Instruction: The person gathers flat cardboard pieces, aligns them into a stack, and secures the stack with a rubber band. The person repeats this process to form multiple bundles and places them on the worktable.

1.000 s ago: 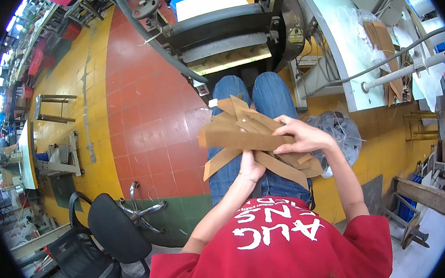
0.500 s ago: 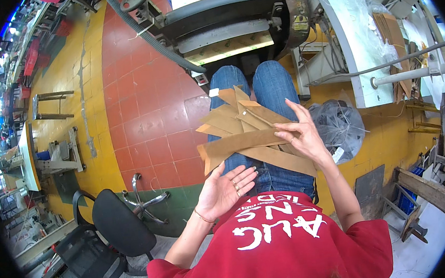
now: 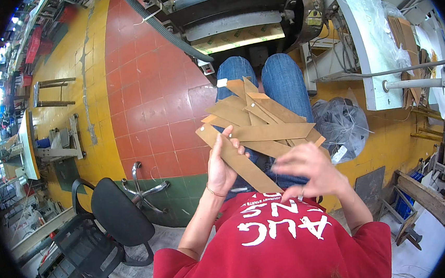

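Head view. A brown strip [image 3: 239,161] is held in the left hand [image 3: 222,168], over the near left side of the lap. The grip of that hand is closed on the strip between thumb and fingers, toward its far end. The strip is held slantwise, with its near end angled to the right, in front of the red shirt [image 3: 288,238]. A pale dot is noted at its far end.

The right hand [image 3: 316,171] is seen blurred, just beyond the strip's near end. Its grip is loose, with thumb and fingers parted; nothing is seen held in it. Whether the near end is touched cannot be told.

As to progress, one strip is judged to be separated from the pile [image 3: 272,131]. The others are laid loose across the jeans [image 3: 283,84], overlapped and pointed in several directions; their number cannot be counted reliably. No squared stack is made out on the lap, so most of the handling is judged to be left. Whether any strip has been finished cannot be told.

A clear bag [image 3: 341,124] with dark contents is found on the floor beside the right leg. More brown pieces [image 3: 406,46] are placed on the desk [image 3: 372,49] at right, well apart from the hands.
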Motion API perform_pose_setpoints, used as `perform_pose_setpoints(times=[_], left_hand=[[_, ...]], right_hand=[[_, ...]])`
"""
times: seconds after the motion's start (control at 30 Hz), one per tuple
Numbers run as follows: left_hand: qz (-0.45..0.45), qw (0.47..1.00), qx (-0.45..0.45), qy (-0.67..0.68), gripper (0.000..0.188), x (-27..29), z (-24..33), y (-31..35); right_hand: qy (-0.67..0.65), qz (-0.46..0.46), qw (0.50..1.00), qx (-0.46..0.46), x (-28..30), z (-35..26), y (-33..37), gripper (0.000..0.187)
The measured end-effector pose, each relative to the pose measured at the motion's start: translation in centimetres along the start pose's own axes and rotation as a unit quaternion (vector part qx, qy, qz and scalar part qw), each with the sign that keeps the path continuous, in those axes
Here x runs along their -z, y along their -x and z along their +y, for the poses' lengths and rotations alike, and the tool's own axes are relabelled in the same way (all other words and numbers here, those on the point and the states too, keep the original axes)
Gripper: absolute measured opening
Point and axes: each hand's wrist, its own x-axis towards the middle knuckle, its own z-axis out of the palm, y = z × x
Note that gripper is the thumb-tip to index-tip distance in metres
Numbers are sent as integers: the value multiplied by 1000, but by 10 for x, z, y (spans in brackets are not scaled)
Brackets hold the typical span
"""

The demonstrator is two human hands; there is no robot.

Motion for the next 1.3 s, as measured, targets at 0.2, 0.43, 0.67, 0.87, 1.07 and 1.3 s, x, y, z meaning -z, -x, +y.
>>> perform_pose_setpoints(times=[0.2,0.43,0.67,0.87,1.07,1.3], left_hand=[[-69,996,-5,50,51,10,5,-4],[30,996,-56,65,56,6,-11,4],[-145,986,-73,-21,65,-11,-20,10],[-17,993,-97,62,24,3,-10,9],[-52,992,-78,80,26,22,-4,10],[-52,992,-108,-23,56,-4,-29,19]], right_hand=[[177,86,964,-177,-21,53,-22,36],[167,101,971,-137,-11,25,-23,29],[-210,26,938,-275,-21,-18,-24,30],[104,106,960,-239,-39,2,-6,36],[99,48,959,-262,-33,13,2,31],[-350,83,867,-346,-35,-14,-32,21]])
